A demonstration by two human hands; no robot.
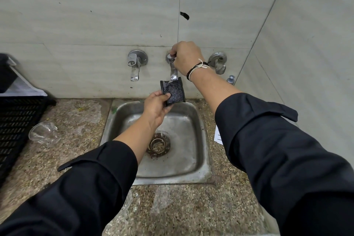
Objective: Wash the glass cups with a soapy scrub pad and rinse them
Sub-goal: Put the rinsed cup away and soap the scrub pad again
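Black pad [173, 92], pinched upright in the left hand [156, 106], sits directly under the tap [173, 69] whose handle the right hand [184, 57] grips.

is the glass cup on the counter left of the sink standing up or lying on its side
On its side: the glass cup lies tipped on the counter, its open mouth facing sideways.

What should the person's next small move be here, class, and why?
Probably shut the tap with the right hand gripping its handle: the scrub pad held by the left hand sits under the spout, seemingly wet, while a glass cup waits on the counter.
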